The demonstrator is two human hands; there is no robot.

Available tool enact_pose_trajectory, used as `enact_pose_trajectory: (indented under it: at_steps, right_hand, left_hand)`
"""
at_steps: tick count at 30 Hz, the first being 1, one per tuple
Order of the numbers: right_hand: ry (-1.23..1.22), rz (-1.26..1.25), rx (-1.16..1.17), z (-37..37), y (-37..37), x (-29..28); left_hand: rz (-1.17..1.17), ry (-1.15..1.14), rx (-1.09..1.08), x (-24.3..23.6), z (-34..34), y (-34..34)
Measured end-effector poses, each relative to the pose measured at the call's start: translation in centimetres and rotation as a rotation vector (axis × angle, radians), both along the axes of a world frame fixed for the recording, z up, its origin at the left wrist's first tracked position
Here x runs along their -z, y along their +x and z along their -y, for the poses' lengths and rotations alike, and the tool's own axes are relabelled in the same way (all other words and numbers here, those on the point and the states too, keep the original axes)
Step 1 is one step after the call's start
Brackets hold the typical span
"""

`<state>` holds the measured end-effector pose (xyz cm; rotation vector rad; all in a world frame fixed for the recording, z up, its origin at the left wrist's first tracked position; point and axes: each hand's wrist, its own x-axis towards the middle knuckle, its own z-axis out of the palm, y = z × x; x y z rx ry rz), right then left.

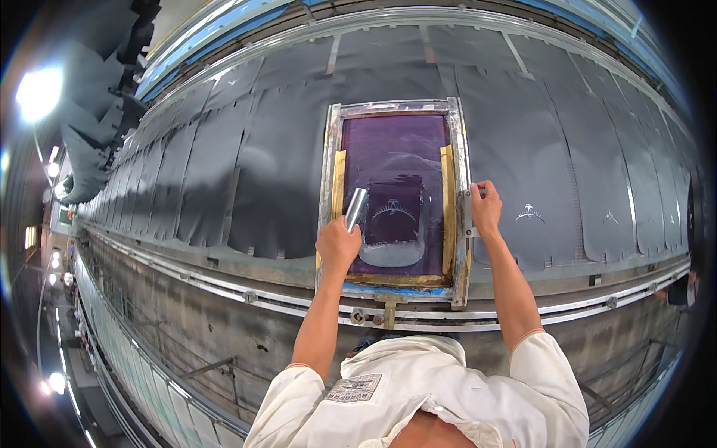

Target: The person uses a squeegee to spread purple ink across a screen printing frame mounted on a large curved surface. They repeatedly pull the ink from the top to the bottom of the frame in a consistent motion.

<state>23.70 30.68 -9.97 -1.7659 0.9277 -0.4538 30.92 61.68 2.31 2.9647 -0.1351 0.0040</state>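
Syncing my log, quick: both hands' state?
Left hand: closed, holding a silver cylinder.
Right hand: curled at the bracket on the frame's right side; grip can't be told.

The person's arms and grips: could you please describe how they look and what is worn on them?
The left grip and right grip are bare hands without gloves. Both forearms are uncovered too. Loose, short off-white sleeves end near the elbows, with thin orange-red edging.

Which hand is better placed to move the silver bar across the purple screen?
Probably the left hand: it grips the silver bar at the left side of the purple screen, while the right hand is at the frame's right edge.
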Motion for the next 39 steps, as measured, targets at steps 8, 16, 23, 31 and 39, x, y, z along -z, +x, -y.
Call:
enact_pose_trajectory:
  at_steps: [8,16,23,31,39]
  right_hand:
    - [-0.052,-0.037,-0.012,0.2,0.7,1.6]
    - [-0.243,-0.176,-0.217,1.9,1.0,-0.3]
    - [-0.206,0.076,-0.846,-0.9,8.1,-7.9]
    - [-0.564,-0.18,-1.026,-5.1,11.5,-4.6]
    - [-0.601,-0.092,-1.066,-10.8,-0.7,-5.6]
  left_hand:
    - [-0.021,0.067,-0.001,1.8,1.4,4.5]
    - [-0.169,-0.196,0.075,2.2,1.3,-5.3]
    - [-0.235,-0.207,0.768,1.5,5.1,9.8]
    - [-0.247,-0.157,0.919,3.4,5.7,14.5]
    - [-0.27,-0.185,0.915,2.8,-0.7,2.0]
